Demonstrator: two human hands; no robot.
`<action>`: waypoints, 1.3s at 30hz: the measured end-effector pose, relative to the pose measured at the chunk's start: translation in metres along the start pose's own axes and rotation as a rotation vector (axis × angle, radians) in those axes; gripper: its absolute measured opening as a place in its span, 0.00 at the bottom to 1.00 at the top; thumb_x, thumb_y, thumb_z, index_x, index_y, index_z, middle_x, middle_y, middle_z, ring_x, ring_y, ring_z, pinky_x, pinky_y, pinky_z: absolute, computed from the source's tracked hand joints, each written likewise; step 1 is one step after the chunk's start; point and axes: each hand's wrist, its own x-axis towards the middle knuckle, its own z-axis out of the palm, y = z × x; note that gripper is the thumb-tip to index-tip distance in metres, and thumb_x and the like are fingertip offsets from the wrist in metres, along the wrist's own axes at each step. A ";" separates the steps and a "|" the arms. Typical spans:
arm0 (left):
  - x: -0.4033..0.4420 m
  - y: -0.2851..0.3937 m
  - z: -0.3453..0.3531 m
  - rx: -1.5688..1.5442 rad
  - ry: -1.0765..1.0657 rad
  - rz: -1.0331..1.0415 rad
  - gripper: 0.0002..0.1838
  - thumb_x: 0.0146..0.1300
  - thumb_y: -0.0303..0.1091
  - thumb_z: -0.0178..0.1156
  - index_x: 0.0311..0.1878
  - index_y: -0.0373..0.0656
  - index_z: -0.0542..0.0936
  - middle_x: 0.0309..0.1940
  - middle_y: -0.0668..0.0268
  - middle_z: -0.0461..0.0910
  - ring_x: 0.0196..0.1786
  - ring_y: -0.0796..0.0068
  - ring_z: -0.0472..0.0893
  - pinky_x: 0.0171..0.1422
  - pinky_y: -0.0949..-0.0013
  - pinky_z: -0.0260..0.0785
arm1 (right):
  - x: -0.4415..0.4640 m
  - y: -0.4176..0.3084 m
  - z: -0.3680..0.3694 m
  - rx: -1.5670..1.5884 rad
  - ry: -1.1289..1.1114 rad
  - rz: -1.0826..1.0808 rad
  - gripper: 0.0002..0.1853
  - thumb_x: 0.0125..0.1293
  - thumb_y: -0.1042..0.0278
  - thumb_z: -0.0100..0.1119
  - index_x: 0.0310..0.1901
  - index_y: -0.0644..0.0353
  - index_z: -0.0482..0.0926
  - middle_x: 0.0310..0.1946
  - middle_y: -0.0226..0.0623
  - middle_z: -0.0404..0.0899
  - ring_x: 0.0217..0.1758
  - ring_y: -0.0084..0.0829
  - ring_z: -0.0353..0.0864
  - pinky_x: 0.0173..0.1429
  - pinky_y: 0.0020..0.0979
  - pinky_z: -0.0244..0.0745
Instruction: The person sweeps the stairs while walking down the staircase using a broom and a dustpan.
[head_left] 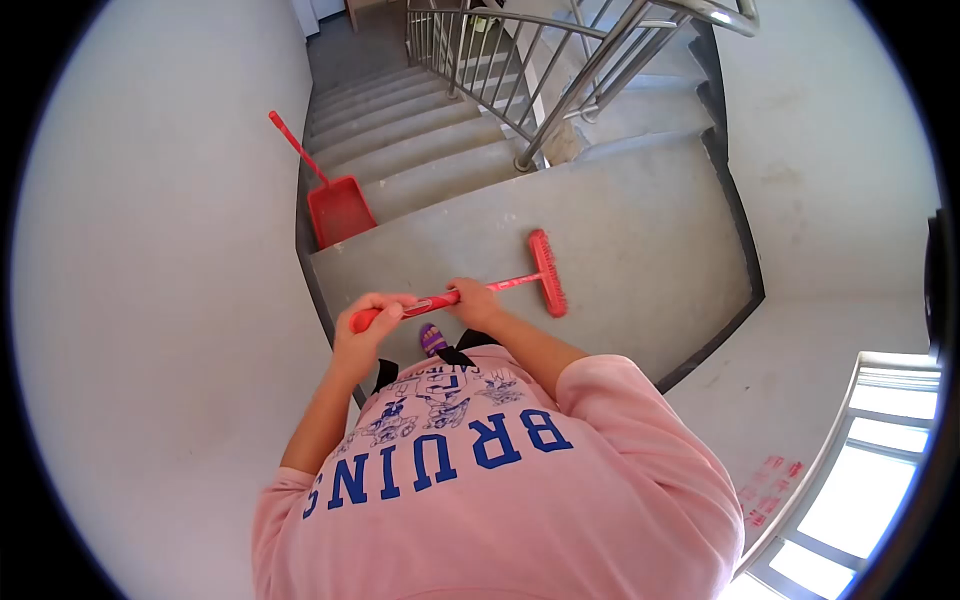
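Here, the left hand [366, 337] and right hand [477, 304] grip the red broom [515, 283]. Its long stick [432, 304] points right, with the brush [547, 273] on the floor [640, 240], nearer the right hand.

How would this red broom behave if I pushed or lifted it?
The broom is probably light, its pole being slim. The pole should be stiff, as it looks straight. Lifted, it may dip toward the bulkier head.

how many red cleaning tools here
2: the broom, gripped by the left hand and right hand, and the dustpan, at the near end of the stairs beside the left wall.
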 end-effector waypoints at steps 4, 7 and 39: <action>-0.030 0.023 -0.011 -0.030 0.081 0.080 0.10 0.63 0.35 0.54 0.35 0.36 0.77 0.40 0.58 0.81 0.46 0.69 0.77 0.57 0.64 0.64 | -0.024 -0.043 0.012 -0.006 0.002 -0.062 0.18 0.51 0.56 0.65 0.43 0.52 0.76 0.41 0.36 0.78 0.49 0.39 0.76 0.55 0.41 0.65; -0.038 0.048 -0.031 0.034 0.139 0.172 0.09 0.63 0.33 0.53 0.35 0.36 0.78 0.37 0.60 0.81 0.44 0.71 0.77 0.53 0.67 0.66 | -0.011 -0.082 0.014 0.038 -0.030 -0.174 0.18 0.51 0.56 0.64 0.43 0.52 0.75 0.40 0.35 0.78 0.48 0.40 0.76 0.53 0.41 0.66; 0.150 0.122 0.144 0.074 -0.160 0.431 0.05 0.61 0.28 0.54 0.31 0.37 0.76 0.39 0.60 0.80 0.46 0.68 0.76 0.53 0.66 0.66 | 0.066 0.049 -0.239 -0.136 0.267 -0.372 0.10 0.50 0.68 0.60 0.36 0.51 0.75 0.29 0.34 0.78 0.38 0.39 0.78 0.45 0.40 0.69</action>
